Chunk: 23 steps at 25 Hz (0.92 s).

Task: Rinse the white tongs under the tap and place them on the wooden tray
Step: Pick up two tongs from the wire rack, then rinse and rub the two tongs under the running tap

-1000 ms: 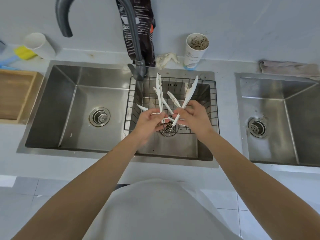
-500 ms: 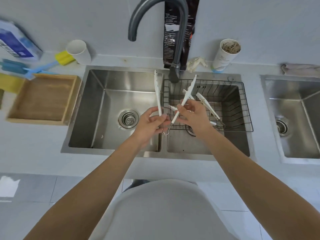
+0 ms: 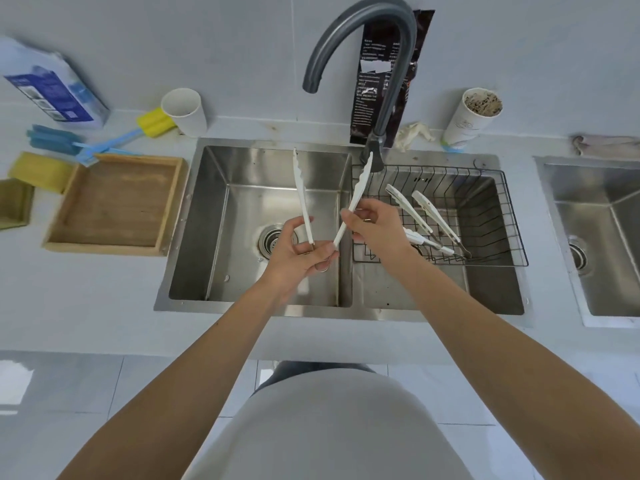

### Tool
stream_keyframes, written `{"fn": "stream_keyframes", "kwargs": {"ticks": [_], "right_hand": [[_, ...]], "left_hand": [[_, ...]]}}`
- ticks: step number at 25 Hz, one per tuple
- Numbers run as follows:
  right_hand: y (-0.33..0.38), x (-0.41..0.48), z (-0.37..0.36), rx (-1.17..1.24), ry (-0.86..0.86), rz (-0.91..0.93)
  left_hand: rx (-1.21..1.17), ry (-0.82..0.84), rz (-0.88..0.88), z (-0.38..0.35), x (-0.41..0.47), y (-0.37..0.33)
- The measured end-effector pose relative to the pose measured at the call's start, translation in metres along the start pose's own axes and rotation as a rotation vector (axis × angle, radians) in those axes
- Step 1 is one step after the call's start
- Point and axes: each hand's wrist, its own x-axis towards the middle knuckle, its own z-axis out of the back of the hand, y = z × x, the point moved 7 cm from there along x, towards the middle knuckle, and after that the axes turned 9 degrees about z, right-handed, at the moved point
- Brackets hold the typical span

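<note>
White tongs (image 3: 300, 192) spread in a V above the divider between the two sink basins. My left hand (image 3: 300, 258) grips them at the hinge end and along the left arm. My right hand (image 3: 375, 230) pinches the right arm of the tongs near its middle. The grey curved tap (image 3: 391, 57) arches above, its spout over the left basin; no water is visible. The wooden tray (image 3: 117, 244) sits empty on the counter left of the sink. More white tongs (image 3: 412, 211) lie in the black wire basket (image 3: 512, 216) in the right basin.
Left basin (image 3: 221, 237) with a drain. A second sink (image 3: 595, 244) lies at far right. Behind the tray are sponges, a blue brush (image 3: 69, 142), a white cup (image 3: 183, 110) and a blue box (image 3: 52, 91). A cup (image 3: 472, 114), a rag and a black packet stand by the tap.
My hands carried the tongs left, from over the wire basket to the basin divider. The view swung left, bringing the wooden tray fully into sight.
</note>
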Motion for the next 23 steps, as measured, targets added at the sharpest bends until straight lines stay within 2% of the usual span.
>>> {"fn": "stream_keyframes", "kwargs": {"ticks": [13, 18, 23], "right_hand": [[0.003, 0.040, 0.010, -0.043, 0.120, 0.014], [0.006, 0.066, 0.022, -0.123, -0.073, 0.033], [0.019, 0.100, 0.030, -0.464, -0.200, 0.096]], "left_hand": [[-0.021, -0.058, 0.008, -0.006, 0.027, -0.012], [0.005, -0.050, 0.044, 0.013, 0.037, -0.022], [0.043, -0.028, 0.069, 0.043, 0.047, -0.033]]}}
